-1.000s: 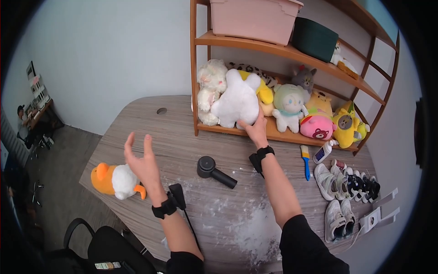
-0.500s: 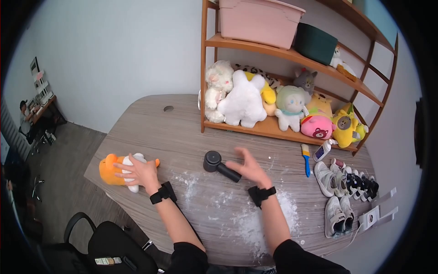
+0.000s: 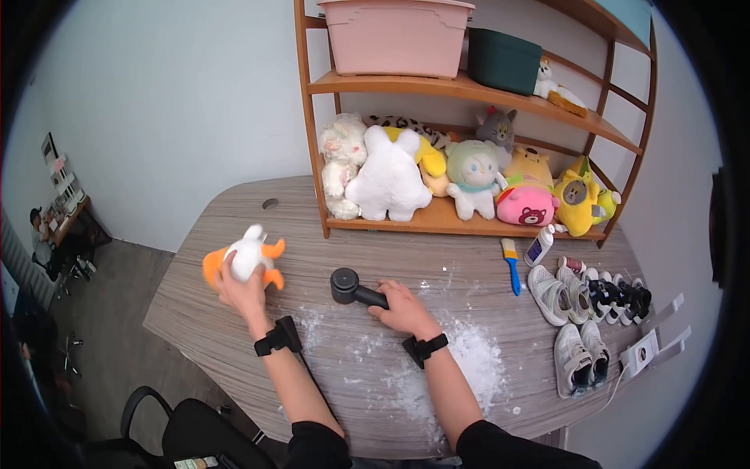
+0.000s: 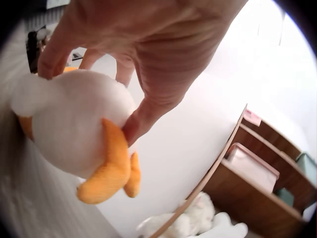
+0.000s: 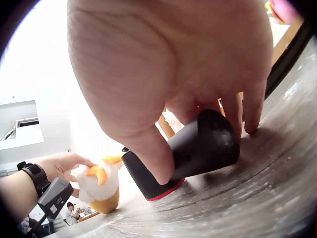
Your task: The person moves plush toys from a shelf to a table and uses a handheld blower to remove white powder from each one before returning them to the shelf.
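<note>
The left hand point(image 3: 244, 297) grips the white and orange plush duck point(image 3: 248, 255) at the table's left side. In the left wrist view thumb and fingers pinch its white body point(image 4: 74, 124), orange feet facing the camera. The right hand point(image 3: 408, 309) is at the handle of the black device point(image 3: 344, 286), which lies on the table. In the right wrist view the thumb and fingers lie on either side of the black handle point(image 5: 205, 144). A white plush point(image 3: 388, 176) stands on the lower shelf among other plush toys.
White powder point(image 3: 471, 359) is spread over the table's front middle. A blue-handled brush point(image 3: 512, 267), a white bottle point(image 3: 539, 245) and several shoes point(image 3: 574, 361) are at the right. Behind stands a wooden shelf point(image 3: 469, 228) with a pink bin point(image 3: 398, 39); a black chair point(image 3: 195, 430) is front left.
The right hand has come down from the white plush on the shelf to the black device's handle. The left hand has taken hold of the duck, now turned with its feet to the right.
</note>
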Tool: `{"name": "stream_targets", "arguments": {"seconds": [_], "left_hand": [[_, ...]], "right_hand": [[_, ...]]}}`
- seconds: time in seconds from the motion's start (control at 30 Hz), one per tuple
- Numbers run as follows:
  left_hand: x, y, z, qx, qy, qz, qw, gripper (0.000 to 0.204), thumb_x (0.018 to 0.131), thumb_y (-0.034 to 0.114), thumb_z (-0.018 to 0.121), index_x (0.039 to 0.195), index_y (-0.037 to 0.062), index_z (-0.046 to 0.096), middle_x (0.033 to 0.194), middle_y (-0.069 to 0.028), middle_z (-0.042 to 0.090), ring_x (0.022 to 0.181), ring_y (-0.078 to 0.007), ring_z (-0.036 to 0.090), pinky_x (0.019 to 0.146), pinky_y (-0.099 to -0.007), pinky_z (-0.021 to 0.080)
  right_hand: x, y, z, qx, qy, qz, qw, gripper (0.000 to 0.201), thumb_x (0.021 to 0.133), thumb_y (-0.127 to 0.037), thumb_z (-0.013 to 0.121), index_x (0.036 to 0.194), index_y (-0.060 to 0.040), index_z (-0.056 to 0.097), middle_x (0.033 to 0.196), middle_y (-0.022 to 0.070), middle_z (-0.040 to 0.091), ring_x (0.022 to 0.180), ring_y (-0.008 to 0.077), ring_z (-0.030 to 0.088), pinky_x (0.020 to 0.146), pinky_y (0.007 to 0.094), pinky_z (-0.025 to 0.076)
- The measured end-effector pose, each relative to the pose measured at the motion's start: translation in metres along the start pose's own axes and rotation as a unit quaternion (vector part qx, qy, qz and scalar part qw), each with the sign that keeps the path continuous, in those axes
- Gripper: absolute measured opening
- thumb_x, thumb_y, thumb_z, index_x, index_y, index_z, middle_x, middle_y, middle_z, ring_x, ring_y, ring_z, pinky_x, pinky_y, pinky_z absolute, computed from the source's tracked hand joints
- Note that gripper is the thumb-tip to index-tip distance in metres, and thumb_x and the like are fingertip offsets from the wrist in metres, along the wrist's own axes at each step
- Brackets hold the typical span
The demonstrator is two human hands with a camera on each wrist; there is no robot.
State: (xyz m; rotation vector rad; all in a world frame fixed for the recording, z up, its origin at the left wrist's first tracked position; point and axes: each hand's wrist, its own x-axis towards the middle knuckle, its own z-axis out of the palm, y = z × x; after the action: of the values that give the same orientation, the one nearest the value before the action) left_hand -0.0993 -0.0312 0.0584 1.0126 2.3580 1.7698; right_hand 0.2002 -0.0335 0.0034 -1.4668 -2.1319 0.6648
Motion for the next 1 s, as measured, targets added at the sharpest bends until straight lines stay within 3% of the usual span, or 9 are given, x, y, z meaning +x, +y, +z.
{"name": "stream_targets", "arguments": {"seconds": [0.07, 0.17, 0.33, 0.47, 0.63, 0.73, 0.83, 0.93, 1.0], "left_hand": [[0.001, 0.006, 0.005, -0.258, -0.056, -0.010, 0.964, 0.059, 0.078, 0.013, 0.077, 0.133, 0.0083, 0.057, 0.132, -0.0141, 0.055, 0.117, -0.0266, 0.057, 0.098, -0.0403, 0.047], [-0.018, 0.059, -0.009, -0.459, -0.148, -0.116, 0.868, 0.057, 0.084, 0.014, 0.073, 0.137, 0.0058, 0.052, 0.134, -0.0126, 0.053, 0.120, -0.0258, 0.055, 0.099, -0.0371, 0.045], [-0.033, 0.088, 0.003, -0.606, -0.240, -0.085, 0.754, 0.050, 0.098, 0.031, 0.052, 0.140, 0.0059, 0.045, 0.137, -0.0115, 0.053, 0.128, -0.0272, 0.051, 0.100, -0.0467, 0.047], [-0.048, 0.084, 0.021, -0.706, -0.267, -0.154, 0.638, 0.054, 0.099, 0.038, 0.045, 0.142, 0.0062, 0.043, 0.140, -0.0103, 0.052, 0.130, -0.0295, 0.049, 0.103, -0.0500, 0.046], [-0.071, 0.092, 0.034, -0.773, -0.316, -0.182, 0.520, 0.061, 0.097, 0.042, 0.045, 0.146, 0.0059, 0.038, 0.149, -0.0086, 0.044, 0.134, -0.0322, 0.046, 0.107, -0.0516, 0.043], [-0.085, 0.105, 0.036, -0.771, -0.257, -0.156, 0.561, 0.059, 0.090, 0.031, 0.049, 0.141, 0.0023, 0.042, 0.143, -0.0144, 0.049, 0.132, -0.0298, 0.049, 0.109, -0.0467, 0.042], [-0.103, 0.128, 0.031, -0.684, -0.291, 0.020, 0.669, 0.060, 0.080, 0.023, 0.055, 0.135, 0.0002, 0.047, 0.139, -0.0167, 0.048, 0.132, -0.0306, 0.046, 0.111, -0.0452, 0.040], [-0.114, 0.138, 0.041, -0.525, -0.294, 0.270, 0.752, 0.045, 0.079, 0.016, 0.057, 0.121, -0.0001, 0.059, 0.136, -0.0187, 0.048, 0.130, -0.0311, 0.047, 0.110, -0.0456, 0.039], [-0.120, 0.136, 0.046, -0.443, -0.295, 0.387, 0.753, 0.030, 0.080, 0.006, 0.056, 0.107, -0.0008, 0.066, 0.134, -0.0179, 0.050, 0.128, -0.0298, 0.049, 0.108, -0.0456, 0.038]], "right_hand": [[0.002, 0.001, -0.005, 0.044, -0.003, 0.012, 0.999, 0.043, 0.086, -0.029, 0.070, 0.118, -0.0018, 0.061, 0.132, 0.0161, 0.056, 0.124, 0.0328, 0.053, 0.101, 0.0419, 0.044], [-0.001, -0.004, -0.019, 0.072, -0.002, 0.041, 0.997, 0.040, 0.086, -0.027, 0.070, 0.114, -0.0008, 0.060, 0.117, 0.0194, 0.064, 0.112, 0.0354, 0.060, 0.095, 0.0433, 0.047], [-0.001, 0.007, -0.038, 0.129, 0.056, 0.103, 0.985, 0.037, 0.088, -0.025, 0.069, 0.111, 0.0017, 0.058, 0.093, 0.0201, 0.070, 0.089, 0.0336, 0.069, 0.081, 0.0398, 0.052], [0.002, 0.016, -0.054, 0.416, 0.122, 0.141, 0.890, 0.032, 0.095, -0.022, 0.062, 0.108, 0.0055, 0.051, 0.095, 0.0162, 0.072, 0.072, 0.0193, 0.071, 0.068, 0.0296, 0.055], [-0.007, -0.005, -0.090, 0.568, 0.213, 0.076, 0.791, 0.028, 0.094, -0.013, 0.054, 0.112, 0.0037, 0.042, 0.105, 0.0231, 0.070, 0.083, 0.0277, 0.073, 0.070, 0.0337, 0.059], [-0.015, -0.017, -0.106, 0.634, 0.208, 0.011, 0.745, 0.020, 0.087, -0.005, 0.049, 0.106, 0.0010, 0.046, 0.120, 0.0293, 0.064, 0.097, 0.0337, 0.071, 0.080, 0.0406, 0.061], [-0.023, -0.034, -0.119, 0.698, 0.227, -0.042, 0.677, 0.017, 0.087, -0.005, 0.050, 0.104, -0.0009, 0.047, 0.129, 0.0321, 0.058, 0.108, 0.0355, 0.067, 0.084, 0.0439, 0.061], [-0.030, -0.042, -0.126, 0.718, 0.210, -0.065, 0.661, 0.038, 0.085, -0.007, 0.054, 0.122, -0.0002, 0.048, 0.125, 0.0201, 0.061, 0.115, 0.0290, 0.062, 0.093, 0.0428, 0.053], [-0.030, -0.051, -0.123, 0.690, 0.235, -0.057, 0.682, 0.052, 0.081, -0.006, 0.055, 0.132, -0.0019, 0.048, 0.118, 0.0088, 0.061, 0.110, 0.0214, 0.061, 0.095, 0.0348, 0.051]]}}
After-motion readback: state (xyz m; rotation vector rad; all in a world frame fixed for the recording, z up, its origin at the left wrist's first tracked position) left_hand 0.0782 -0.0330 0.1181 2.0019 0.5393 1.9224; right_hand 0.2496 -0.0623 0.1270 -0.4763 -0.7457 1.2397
